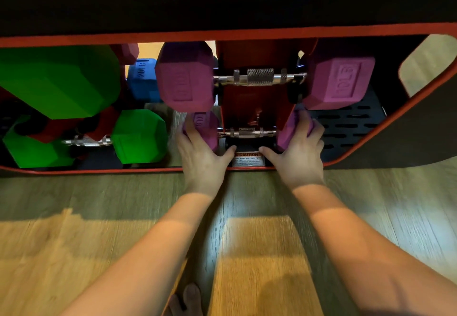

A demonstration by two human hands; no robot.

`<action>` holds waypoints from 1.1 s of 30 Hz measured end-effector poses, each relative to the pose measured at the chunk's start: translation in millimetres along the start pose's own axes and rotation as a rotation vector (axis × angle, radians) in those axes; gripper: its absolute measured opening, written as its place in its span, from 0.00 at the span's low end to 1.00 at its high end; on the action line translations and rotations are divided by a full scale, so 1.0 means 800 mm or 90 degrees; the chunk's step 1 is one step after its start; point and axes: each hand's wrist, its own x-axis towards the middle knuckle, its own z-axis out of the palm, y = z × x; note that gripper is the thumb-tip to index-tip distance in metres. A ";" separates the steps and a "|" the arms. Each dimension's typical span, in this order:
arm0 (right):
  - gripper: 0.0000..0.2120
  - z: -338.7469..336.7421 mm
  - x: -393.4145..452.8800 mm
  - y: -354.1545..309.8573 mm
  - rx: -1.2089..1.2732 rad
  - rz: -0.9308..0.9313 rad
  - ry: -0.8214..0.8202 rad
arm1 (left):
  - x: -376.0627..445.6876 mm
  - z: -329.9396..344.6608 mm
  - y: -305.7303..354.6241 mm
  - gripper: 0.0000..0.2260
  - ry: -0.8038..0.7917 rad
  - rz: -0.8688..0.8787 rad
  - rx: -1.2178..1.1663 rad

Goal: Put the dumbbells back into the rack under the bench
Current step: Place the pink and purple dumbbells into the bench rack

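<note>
Purple lower dumbbell point(247, 131) seated on lower rack cradle point(249, 118), beneath upper purple dumbbell point(259, 77). Gripped at both heads: left hand point(204, 157), right hand point(300, 152). Placement step, probably. Next: release, withdraw clear of pinch points.

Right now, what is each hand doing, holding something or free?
Left hand: grips the left head of the lower purple dumbbell.
Right hand: grips the right head of the same dumbbell.
</note>
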 end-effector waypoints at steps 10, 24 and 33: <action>0.46 0.005 0.010 0.006 0.040 -0.003 0.022 | 0.000 0.007 -0.007 0.46 0.014 0.029 0.012; 0.46 0.002 0.011 0.009 0.063 -0.005 0.012 | -0.002 0.005 0.000 0.44 0.017 0.034 0.012; 0.49 0.001 0.011 0.013 0.083 0.002 0.017 | -0.001 0.007 -0.001 0.42 0.010 0.051 0.005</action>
